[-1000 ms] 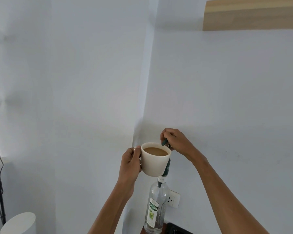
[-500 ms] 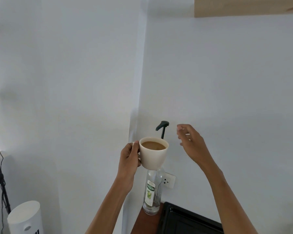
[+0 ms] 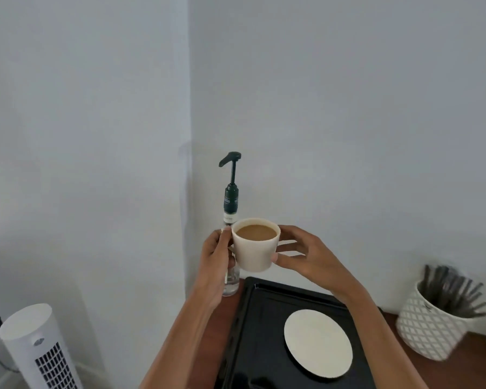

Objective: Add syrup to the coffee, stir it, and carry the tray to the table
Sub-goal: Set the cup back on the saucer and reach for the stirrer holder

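A cream cup of milky coffee (image 3: 255, 249) is held in the air above the far left corner of the black tray (image 3: 267, 327). My left hand (image 3: 217, 265) grips its handle side. My right hand (image 3: 303, 256) touches the cup's right wall with fingertips and thumb. Behind the cup stands a clear syrup bottle (image 3: 231, 204) with a dark green pump, its spout pointing left, its lower body partly hidden by my left hand. A cream saucer (image 3: 318, 343) lies on the tray.
A white lattice-patterned pot (image 3: 427, 329) full of dark stirrers stands on the brown counter (image 3: 460, 369) to the right. A white tower fan (image 3: 38, 349) is at lower left. Walls meet in a corner just behind the bottle.
My right hand left the pump and came to the cup's right side. The cup dropped below the spout, and my view tilted down, bringing the tray, saucer and pot into sight.
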`<act>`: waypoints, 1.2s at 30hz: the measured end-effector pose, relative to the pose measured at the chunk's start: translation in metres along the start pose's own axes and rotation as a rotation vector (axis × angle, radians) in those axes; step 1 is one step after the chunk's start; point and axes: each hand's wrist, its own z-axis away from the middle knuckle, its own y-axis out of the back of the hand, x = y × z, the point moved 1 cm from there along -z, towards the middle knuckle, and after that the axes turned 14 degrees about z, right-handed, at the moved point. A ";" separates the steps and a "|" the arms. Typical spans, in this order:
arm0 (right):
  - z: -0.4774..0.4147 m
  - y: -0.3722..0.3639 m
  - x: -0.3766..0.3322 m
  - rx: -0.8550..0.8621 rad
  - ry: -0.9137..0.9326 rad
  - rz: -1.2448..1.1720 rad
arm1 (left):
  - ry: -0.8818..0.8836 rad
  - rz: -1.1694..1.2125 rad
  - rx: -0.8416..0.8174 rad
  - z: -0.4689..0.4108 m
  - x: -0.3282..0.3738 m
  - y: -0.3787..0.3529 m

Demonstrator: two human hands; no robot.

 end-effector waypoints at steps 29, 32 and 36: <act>0.124 0.004 0.146 0.199 -0.252 -0.031 | 0.415 -0.133 -0.262 0.065 -0.154 -0.043; 0.127 -0.005 0.161 0.195 -0.289 -0.020 | 0.446 -0.179 -0.264 0.065 -0.165 -0.040; 0.128 -0.015 0.179 0.198 -0.340 -0.003 | 0.507 -0.207 -0.273 0.060 -0.181 -0.037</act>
